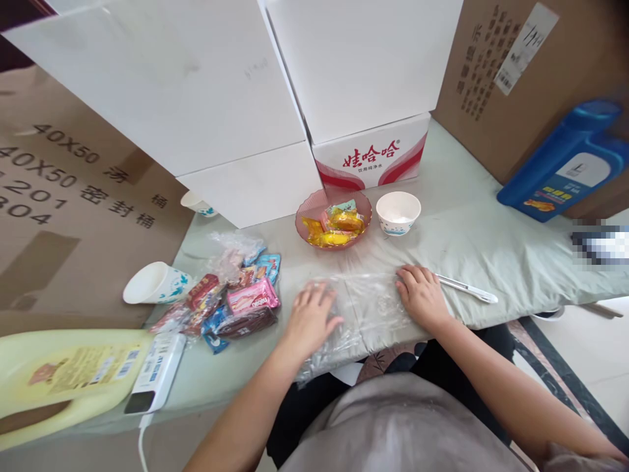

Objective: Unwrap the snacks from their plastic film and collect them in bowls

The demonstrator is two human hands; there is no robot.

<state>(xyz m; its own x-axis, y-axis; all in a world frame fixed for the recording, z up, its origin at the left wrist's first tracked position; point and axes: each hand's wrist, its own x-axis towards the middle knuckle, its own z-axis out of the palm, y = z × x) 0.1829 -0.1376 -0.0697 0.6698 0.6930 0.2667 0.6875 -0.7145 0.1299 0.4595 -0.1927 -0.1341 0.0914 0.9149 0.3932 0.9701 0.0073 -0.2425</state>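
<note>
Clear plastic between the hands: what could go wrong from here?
1. The clear plastic reaches the table's front edge near the left hand, so it might slip off if the hands lift.
2. The slim white tool lies right beside the right hand; an outward sweep could knock it.
3. The wrapped snacks are loosely heaped; a leftward sweep might scatter them.

Clear plastic film (pixel 368 305) — crinkled, flat on the pale tablecloth (pixel 459 216)
</note>
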